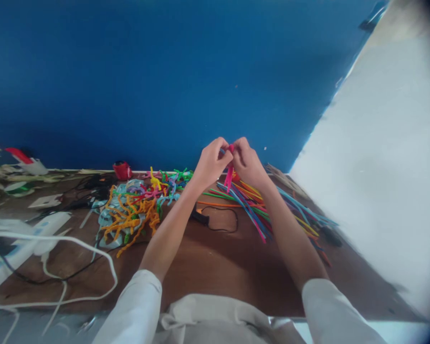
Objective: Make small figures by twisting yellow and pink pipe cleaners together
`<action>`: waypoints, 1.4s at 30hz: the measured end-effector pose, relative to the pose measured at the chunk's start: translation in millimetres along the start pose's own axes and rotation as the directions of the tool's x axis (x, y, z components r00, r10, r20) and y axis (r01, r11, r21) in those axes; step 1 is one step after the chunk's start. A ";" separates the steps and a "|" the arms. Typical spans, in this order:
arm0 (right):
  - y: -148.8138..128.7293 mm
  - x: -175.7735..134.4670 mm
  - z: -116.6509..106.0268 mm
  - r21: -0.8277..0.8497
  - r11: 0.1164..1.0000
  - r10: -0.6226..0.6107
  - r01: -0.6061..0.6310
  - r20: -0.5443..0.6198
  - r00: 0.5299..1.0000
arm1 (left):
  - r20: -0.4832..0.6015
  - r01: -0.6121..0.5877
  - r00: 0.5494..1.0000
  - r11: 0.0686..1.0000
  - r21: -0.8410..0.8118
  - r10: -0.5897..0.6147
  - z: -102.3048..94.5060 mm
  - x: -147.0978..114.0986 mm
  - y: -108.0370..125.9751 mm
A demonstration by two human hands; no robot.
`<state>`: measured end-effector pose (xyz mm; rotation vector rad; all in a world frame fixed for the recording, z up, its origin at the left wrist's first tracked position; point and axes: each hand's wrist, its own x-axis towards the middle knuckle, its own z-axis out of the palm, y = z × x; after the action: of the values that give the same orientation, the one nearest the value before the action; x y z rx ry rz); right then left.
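Raised over the back of the brown table, my left hand (pixel 214 160) and my right hand (pixel 246 160) meet at a pink pipe cleaner (pixel 229 179). Fingers of both hands pinch its upper part, which looks bunched or twisted, while two or so pink ends hang down below. My fingertips hide part of it. Beneath and to the right, loose straight pipe cleaners (pixel 252 210) in several colours lie in a spread bundle. On the left sits a heap of bent, twisted pipe cleaners (pixel 136 215), mostly orange, with yellow, green, blue and pink ones behind.
A red container (pixel 122 170) stands by the blue wall (pixel 165 86). A white power strip (pixel 28 248) and looping white cable (pixel 109 267) take up the left side. A thin black cable (pixel 236 222) lies mid-table (pixel 215 272). A white wall (pixel 387 157) bounds the right.
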<state>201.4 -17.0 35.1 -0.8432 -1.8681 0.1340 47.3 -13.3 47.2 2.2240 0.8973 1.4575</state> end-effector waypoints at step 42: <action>1.4 1.4 -6.2 -0.121 0.991 0.067 -0.059 0.063 0.996 | -0.001 0.063 0.998 0.924 0.378 -0.067 2.2 -2.0 6.6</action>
<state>207.0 -16.8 38.3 -0.9912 -1.9279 0.0919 50.8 -19.4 48.7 2.4355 1.3317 1.3277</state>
